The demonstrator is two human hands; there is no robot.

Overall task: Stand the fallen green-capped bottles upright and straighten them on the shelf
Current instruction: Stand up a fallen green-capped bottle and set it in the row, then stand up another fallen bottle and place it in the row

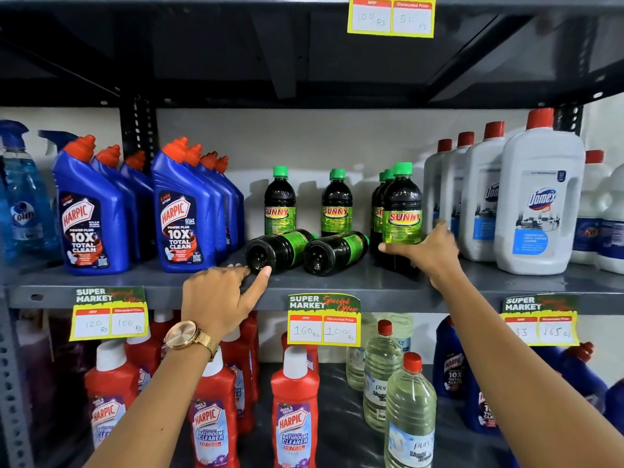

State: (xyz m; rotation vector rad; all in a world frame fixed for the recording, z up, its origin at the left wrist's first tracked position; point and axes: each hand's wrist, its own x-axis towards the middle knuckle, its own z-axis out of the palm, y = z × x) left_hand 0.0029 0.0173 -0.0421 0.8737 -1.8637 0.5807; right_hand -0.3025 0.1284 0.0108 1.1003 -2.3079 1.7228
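Note:
Two dark green-capped bottles lie on their sides on the grey shelf [337, 285], bases toward me: the left fallen bottle [277, 248] and the right fallen bottle [334, 251]. Behind them two such bottles stand upright [279, 204] [336, 206]. At the right an upright front bottle [401, 207] stands before others of its row. My right hand [429, 251] wraps the lower part of that front bottle. My left hand [219, 292] reaches for the left fallen bottle's base, thumb and fingertips touching its rim without closing around it.
Blue Harpic bottles [179, 217] crowd the shelf left of the fallen pair. White Domex bottles [537, 201] stand close on the right. Price tags [324, 320] hang from the shelf edge. The lower shelf holds red Harpic bottles [293, 410] and clear bottles [410, 413].

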